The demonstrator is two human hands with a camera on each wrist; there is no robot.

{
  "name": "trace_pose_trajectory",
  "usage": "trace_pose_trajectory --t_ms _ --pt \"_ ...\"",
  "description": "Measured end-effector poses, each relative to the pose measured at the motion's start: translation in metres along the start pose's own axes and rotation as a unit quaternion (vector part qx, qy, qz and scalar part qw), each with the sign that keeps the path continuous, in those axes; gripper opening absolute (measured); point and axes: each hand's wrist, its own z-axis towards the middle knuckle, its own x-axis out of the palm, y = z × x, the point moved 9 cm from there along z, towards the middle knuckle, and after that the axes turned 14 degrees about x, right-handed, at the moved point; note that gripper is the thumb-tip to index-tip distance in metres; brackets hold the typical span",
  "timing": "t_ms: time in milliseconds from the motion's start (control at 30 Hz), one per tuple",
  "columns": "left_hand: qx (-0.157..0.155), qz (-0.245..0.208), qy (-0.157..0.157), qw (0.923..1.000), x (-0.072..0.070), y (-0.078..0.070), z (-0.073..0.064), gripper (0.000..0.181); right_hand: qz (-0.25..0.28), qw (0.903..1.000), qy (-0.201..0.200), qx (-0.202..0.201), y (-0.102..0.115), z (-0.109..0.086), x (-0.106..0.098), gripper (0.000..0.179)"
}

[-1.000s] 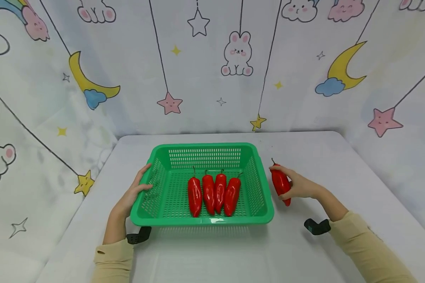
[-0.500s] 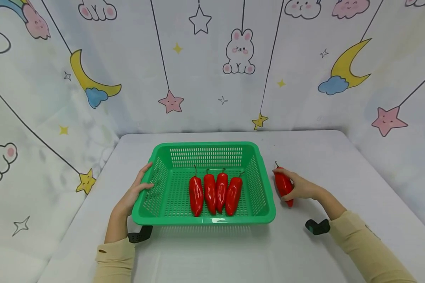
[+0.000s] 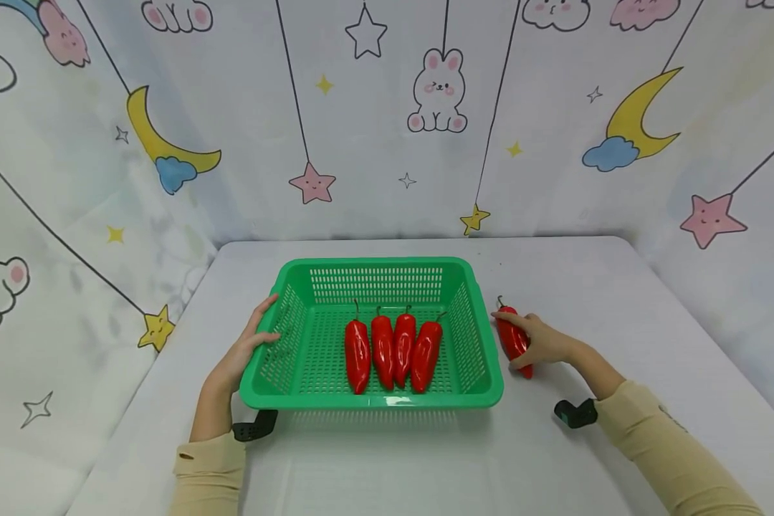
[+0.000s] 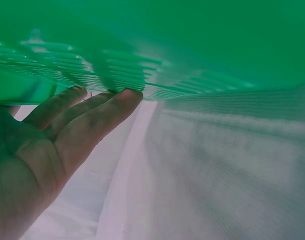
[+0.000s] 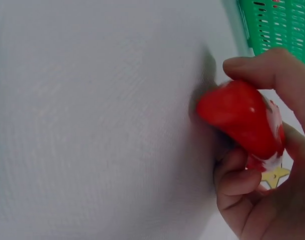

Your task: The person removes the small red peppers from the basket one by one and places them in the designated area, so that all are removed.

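Note:
A green plastic basket (image 3: 277,390) stands mid-table in the head view, with several shiny red chili peppers (image 3: 357,357) lying side by side in it, stems pointing away. My left hand (image 3: 237,360) holds the basket's left side, thumb over the rim. In the left wrist view its fingers (image 4: 100,117) reach out nearly straight against the slotted outer wall. To the basket's right, my right hand (image 3: 545,342) grips another red chili pepper (image 3: 512,335) between thumb and fingers. The right wrist view shows that pepper (image 5: 237,112) close over the white surface, its middle partly covered by fingers.
The white table (image 3: 387,466) ends at a cloth backdrop (image 3: 374,129) printed with stars, moons and rabbits. Black wrist cameras (image 3: 575,413) sit below both hands. The basket's right wall (image 3: 480,337) rises close beside the right hand's pepper.
The right hand and its pepper have shifted slightly in view, and the fingers lie a little differently on the pepper. The left hand and basket stay together as the whole view drifts slightly.

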Motion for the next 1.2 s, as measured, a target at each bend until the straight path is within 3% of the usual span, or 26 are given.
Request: trace_pose_trajectory --t_ms 533,933,1200 --pt "0.008 0.008 0.004 0.9999 0.000 -0.001 0.000 0.067 -0.020 0.9997 -0.012 0.008 0.003 -0.008 -0.002 0.100" --pt "0.012 -0.001 0.005 0.9999 0.000 -0.002 0.000 0.069 -0.028 0.9976 -0.063 -0.004 0.015 -0.033 -0.026 0.105" --pt "0.012 -0.007 0.007 0.9999 0.001 -0.001 0.000 0.069 -0.041 0.9923 -0.107 -0.047 0.037 -0.051 -0.055 0.105"
